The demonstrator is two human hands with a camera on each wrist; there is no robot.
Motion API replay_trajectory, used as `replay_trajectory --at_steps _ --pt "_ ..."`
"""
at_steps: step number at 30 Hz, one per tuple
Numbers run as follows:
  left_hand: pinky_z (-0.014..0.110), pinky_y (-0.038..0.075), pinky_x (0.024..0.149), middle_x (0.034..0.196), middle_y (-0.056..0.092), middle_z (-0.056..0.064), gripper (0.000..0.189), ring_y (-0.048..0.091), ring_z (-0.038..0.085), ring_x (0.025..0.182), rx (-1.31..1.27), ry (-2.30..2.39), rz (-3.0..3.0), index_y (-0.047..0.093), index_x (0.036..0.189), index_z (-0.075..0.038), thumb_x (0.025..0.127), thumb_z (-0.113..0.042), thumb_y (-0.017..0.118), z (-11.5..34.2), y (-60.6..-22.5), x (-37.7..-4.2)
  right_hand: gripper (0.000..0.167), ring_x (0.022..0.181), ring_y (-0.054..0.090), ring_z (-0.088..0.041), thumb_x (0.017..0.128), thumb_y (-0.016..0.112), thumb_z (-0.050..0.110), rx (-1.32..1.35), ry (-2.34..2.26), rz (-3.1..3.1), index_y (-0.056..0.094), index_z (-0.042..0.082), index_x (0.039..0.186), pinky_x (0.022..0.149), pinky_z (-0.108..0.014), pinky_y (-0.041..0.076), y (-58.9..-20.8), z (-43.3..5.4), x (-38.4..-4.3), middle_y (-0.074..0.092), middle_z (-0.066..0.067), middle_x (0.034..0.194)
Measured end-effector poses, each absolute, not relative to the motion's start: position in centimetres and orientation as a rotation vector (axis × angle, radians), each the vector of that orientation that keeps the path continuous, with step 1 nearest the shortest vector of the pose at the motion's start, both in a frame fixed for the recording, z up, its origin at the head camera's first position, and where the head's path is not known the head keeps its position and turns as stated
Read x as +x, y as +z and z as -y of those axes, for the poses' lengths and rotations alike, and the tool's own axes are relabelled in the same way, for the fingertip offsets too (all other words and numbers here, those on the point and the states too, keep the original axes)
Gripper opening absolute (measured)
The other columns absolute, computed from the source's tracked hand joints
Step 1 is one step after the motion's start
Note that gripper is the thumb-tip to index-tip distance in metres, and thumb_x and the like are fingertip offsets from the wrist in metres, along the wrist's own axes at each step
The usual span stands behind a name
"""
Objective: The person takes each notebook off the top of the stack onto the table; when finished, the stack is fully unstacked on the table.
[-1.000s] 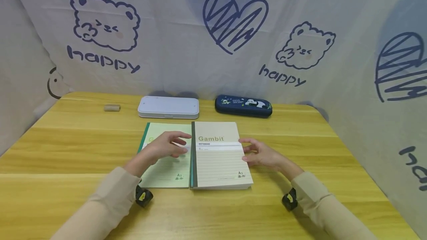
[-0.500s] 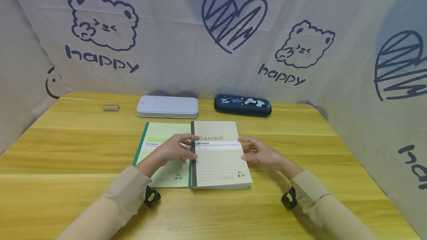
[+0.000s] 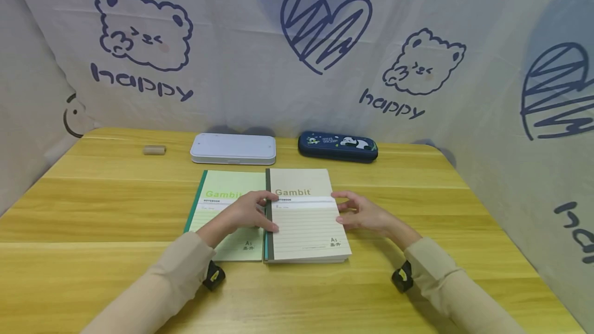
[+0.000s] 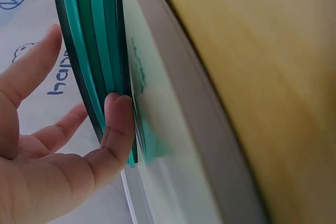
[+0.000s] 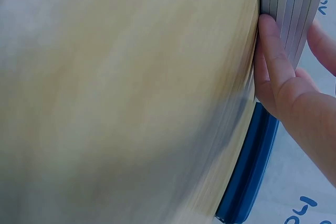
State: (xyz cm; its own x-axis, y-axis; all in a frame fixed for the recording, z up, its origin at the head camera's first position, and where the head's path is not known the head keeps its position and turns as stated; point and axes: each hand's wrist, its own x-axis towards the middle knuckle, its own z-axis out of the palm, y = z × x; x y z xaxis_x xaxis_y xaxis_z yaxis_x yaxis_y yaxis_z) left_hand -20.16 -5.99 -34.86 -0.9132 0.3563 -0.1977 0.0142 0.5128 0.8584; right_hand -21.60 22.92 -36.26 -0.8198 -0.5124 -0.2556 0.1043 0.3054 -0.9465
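Note:
A stack of notebooks (image 3: 306, 231), topped by a cream "Gambit" cover with a dark spine strip, lies between my two hands. In the left wrist view, several teal and dark notebook spines (image 4: 105, 30) are layered one over another. My left hand (image 3: 243, 210) reaches across a green notebook (image 3: 232, 244) and touches the spine side, its thumb near the top cover. At the opposite side, my right hand (image 3: 366, 215) has its fingertips against the layered page edges (image 5: 286, 9). The green notebook lies directly left of the stack, partly covered by my left hand and forearm.
A white pencil case (image 3: 233, 148) and a dark blue panda pencil case (image 3: 337, 147) stand behind the notebooks. Farther left is a small brownish cylinder (image 3: 154, 150). Everything rests on a wooden table (image 3: 116, 210), with a printed cloth (image 3: 232, 66) hanging behind.
My left hand has moved right, from above the green notebook to the spine side of the cream-topped stack. The right hand stays at the stack's right edge.

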Motion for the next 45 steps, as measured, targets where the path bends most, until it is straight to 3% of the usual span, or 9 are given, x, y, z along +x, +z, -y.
replay_trajectory --at_steps 3,11,45 --pt "0.036 0.044 0.076 0.117 0.047 0.022 0.069 0.051 0.027 0.091 0.312 1.325 -2.450 0.051 0.122 -0.003 0.060 -0.003 0.081 5.8 -34.9 -20.2 0.063 0.090 0.055 -0.023 0.084 0.057 -0.004 -0.359 -1.551 -2.053 0.023 -0.002 0.137 0.078 -0.040 0.047 -36.3 -23.0 -21.6 0.037 -0.029 0.120" --pt "0.045 0.037 0.088 0.114 0.051 0.022 0.070 0.048 0.035 0.103 0.340 1.228 -2.547 0.051 0.121 -0.003 0.058 0.000 0.080 5.3 -34.8 -20.2 0.063 0.089 0.056 -0.022 0.084 0.057 -0.004 -0.355 -1.555 -2.052 0.024 -0.002 0.137 0.078 -0.040 0.047 -36.3 -23.0 -21.6 0.037 -0.029 0.119" --pt "0.045 0.040 0.083 0.117 0.048 0.022 0.058 0.046 0.034 0.104 0.243 1.306 -2.459 0.056 0.116 -0.006 0.063 0.004 0.076 6.4 -34.1 -20.1 0.062 0.084 0.054 -0.021 0.080 0.063 0.000 -0.355 -1.475 -2.155 0.033 0.000 0.135 0.074 -0.036 0.048 -36.4 -22.7 -21.6 0.040 -0.026 0.116"
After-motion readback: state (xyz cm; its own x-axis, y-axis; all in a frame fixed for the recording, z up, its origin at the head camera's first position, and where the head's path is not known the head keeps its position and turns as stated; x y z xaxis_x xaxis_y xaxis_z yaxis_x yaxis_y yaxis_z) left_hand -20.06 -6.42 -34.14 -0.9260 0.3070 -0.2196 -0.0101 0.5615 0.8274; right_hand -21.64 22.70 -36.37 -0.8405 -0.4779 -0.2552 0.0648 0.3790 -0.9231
